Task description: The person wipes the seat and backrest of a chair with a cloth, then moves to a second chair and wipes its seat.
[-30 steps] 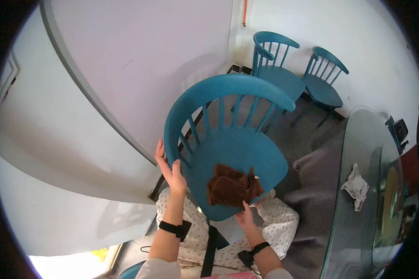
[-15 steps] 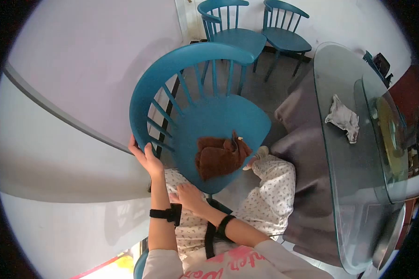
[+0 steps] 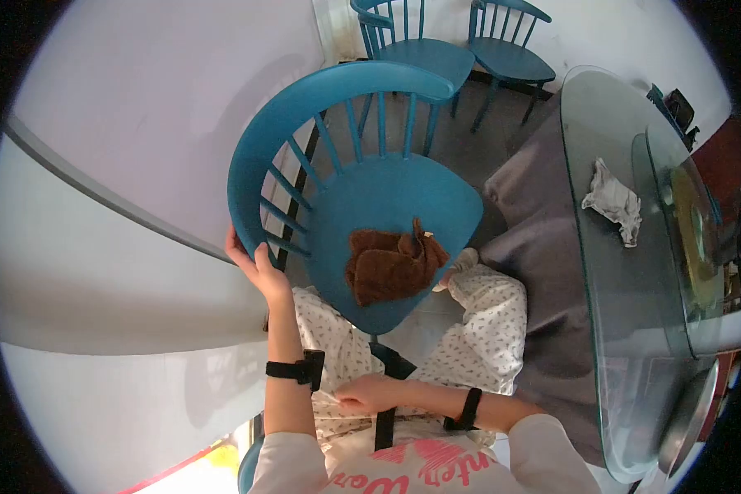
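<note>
My left hand (image 3: 259,267) grips the near end of the curved backrest of a blue chair (image 3: 403,185), thumb on the inner side and fingers round the outside. On the chair's seat lies a folded brown cloth (image 3: 391,267) with a small loop sticking up at its right. My right hand (image 3: 366,393) rests low in front of my torso, over my patterned trousers. Its fingers are curled in, and nothing shows in them. Both of my forearms wear black straps.
A glass-topped table (image 3: 589,313) with a grey cover (image 3: 523,214) stands on the right, bearing a crumpled whitish cloth (image 3: 613,202). Two more blue chairs (image 3: 428,56) are at the back wall. A pale curved wall (image 3: 140,305) runs close along the left.
My right hand has drawn back from beside the chair's front towards my torso, its fingers now curled. My left hand stays on the backrest. The view has shifted slightly.
</note>
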